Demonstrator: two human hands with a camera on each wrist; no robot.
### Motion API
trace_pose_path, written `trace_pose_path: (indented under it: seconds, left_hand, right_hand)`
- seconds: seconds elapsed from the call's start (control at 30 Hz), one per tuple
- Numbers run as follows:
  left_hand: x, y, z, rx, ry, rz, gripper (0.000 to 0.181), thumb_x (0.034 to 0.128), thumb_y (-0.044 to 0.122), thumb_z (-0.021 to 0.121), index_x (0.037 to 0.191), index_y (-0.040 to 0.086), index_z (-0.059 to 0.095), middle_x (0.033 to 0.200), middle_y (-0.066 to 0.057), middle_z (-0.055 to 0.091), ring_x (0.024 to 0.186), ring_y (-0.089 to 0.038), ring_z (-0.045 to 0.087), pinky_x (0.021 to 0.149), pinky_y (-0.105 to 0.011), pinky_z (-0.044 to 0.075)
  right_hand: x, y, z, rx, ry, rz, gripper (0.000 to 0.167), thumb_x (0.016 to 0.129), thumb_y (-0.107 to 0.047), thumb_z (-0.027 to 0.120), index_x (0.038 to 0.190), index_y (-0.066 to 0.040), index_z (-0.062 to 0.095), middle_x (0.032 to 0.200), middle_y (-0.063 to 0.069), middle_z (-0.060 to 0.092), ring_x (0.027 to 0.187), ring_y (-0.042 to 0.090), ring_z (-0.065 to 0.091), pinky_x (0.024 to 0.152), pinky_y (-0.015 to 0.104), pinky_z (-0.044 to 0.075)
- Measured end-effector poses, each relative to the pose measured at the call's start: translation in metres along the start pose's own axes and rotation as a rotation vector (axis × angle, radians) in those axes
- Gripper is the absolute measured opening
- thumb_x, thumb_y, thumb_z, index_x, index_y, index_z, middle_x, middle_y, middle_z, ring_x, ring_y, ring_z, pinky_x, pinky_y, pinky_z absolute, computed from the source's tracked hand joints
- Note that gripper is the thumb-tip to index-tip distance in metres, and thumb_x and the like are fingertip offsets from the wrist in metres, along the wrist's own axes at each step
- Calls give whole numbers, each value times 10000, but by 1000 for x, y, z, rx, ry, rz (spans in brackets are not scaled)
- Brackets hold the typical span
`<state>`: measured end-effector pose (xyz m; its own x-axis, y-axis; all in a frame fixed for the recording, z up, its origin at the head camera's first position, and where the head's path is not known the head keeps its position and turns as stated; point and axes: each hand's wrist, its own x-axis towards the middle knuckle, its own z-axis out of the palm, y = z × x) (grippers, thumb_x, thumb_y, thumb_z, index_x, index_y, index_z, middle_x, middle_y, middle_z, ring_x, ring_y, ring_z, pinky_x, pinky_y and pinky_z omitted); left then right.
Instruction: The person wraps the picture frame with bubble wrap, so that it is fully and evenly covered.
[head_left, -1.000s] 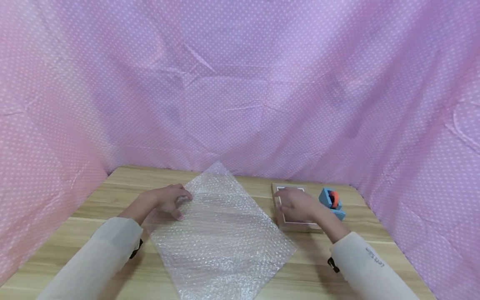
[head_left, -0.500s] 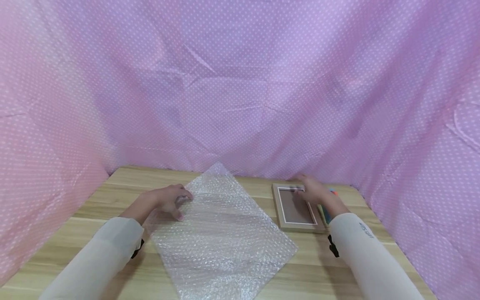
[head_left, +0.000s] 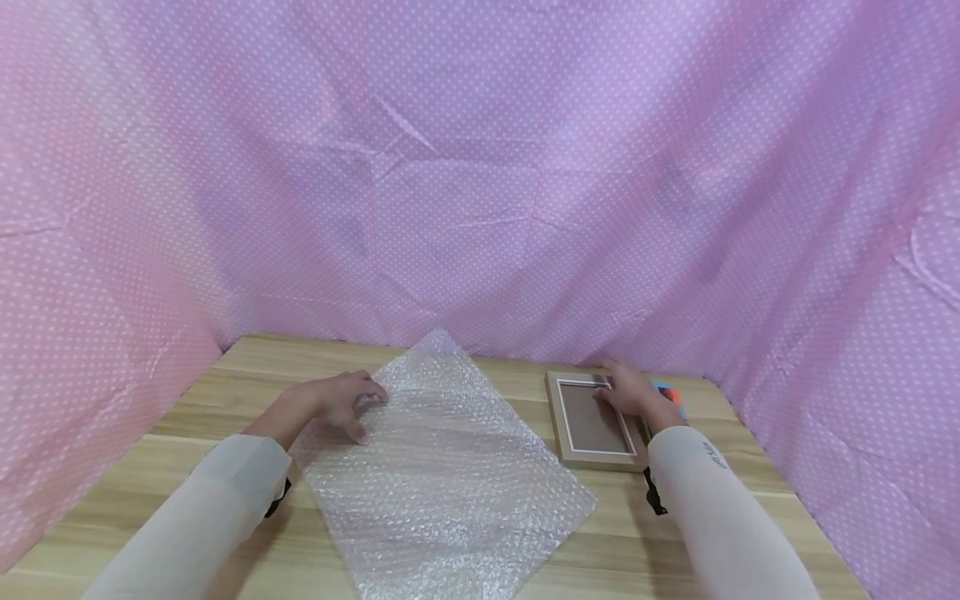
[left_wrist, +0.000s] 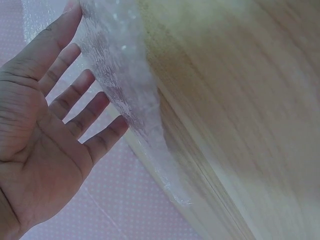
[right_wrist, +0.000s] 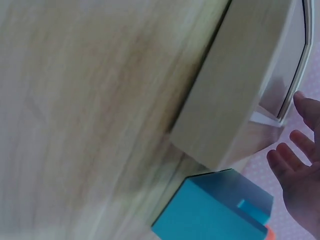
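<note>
A sheet of bubble wrap point(head_left: 450, 475) lies flat and diamond-wise on the table. My left hand point(head_left: 333, 406) rests at its left edge with fingers spread; the left wrist view shows the fingers straight against the plastic. To the right of the wrap lies a wooden photo frame point(head_left: 602, 460), face up with a white inner border. Over its far right corner is my right hand point(head_left: 633, 393). In the right wrist view the thumb is close to the frame's face and the loosely bent fingers stand beside its far end; whether they touch it I cannot tell.
A blue tape dispenser point(right_wrist: 210, 212) with an orange roll stands just right of the photo frame, partly hidden by the right hand in the head view. A pink dotted cloth point(head_left: 480, 208) hangs behind and around the wooden table point(head_left: 255, 358).
My right hand has moved from above the middle of the photo frame to its far right corner. The left hand and the bubble wrap have stayed in place.
</note>
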<state>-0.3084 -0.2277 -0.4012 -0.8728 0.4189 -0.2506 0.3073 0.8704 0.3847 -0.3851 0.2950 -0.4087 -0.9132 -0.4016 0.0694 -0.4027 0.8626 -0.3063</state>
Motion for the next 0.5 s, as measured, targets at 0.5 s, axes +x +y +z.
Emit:
trace_pose_path:
  seconds: [0.5]
  left_hand:
    - [0, -1, 0, 28, 1, 34, 722, 731, 298, 921, 1380, 200, 620, 1437, -172, 482, 1336, -464, 445, 1062, -703, 387]
  right_hand:
    - [12, 18, 21, 50, 53, 56, 387, 997, -48, 596, 1342, 125, 566, 1277, 307, 621, 1200, 461, 580, 1047, 616, 451]
